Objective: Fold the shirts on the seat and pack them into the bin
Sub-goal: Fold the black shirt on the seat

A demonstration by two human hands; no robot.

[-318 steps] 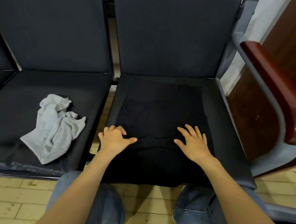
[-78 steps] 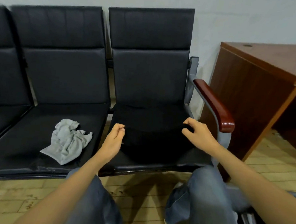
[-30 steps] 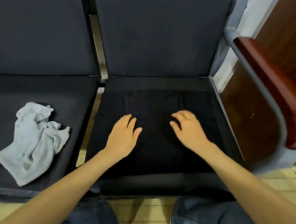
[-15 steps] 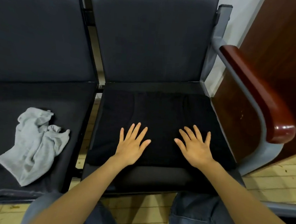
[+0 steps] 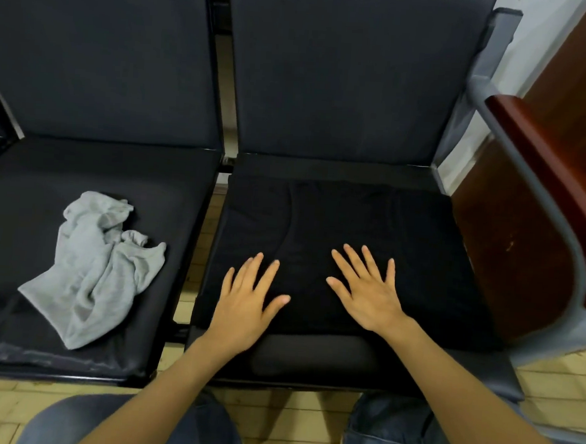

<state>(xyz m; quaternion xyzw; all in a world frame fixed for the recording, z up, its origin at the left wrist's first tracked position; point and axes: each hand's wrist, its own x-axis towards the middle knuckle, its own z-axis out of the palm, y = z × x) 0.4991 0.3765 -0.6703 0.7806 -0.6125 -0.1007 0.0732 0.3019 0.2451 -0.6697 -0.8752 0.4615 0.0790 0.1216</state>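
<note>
The left hand (image 5: 245, 308) lies palm down with its fingers straight and spread on the near part of a black shirt (image 5: 319, 223), gripping nothing (its fingers are a little blurred). The right hand (image 5: 366, 295) lies just to the right of it, also flat and splayed on the same shirt, the two hands side by side with a small gap between the thumbs. The black shirt is spread flat over the right seat (image 5: 310, 356) and covers most of the cushion from the far edge to close to the near one, where a strip of bare cushion shows below the wrists. On the left seat (image 5: 28, 212), well apart from the hands, a gray shirt (image 5: 100, 265) lies crumpled in a loose heap. Dark backrests (image 5: 345, 70) rise behind both seats. At the right edge of the right seat a reddish wooden armrest (image 5: 554, 189) sits on a gray metal frame, with a brown wooden panel (image 5: 488, 254) beside it. Nearest the camera, two knees in blue jeans (image 5: 385, 433) show above a pale wooden floor (image 5: 549, 385).
</note>
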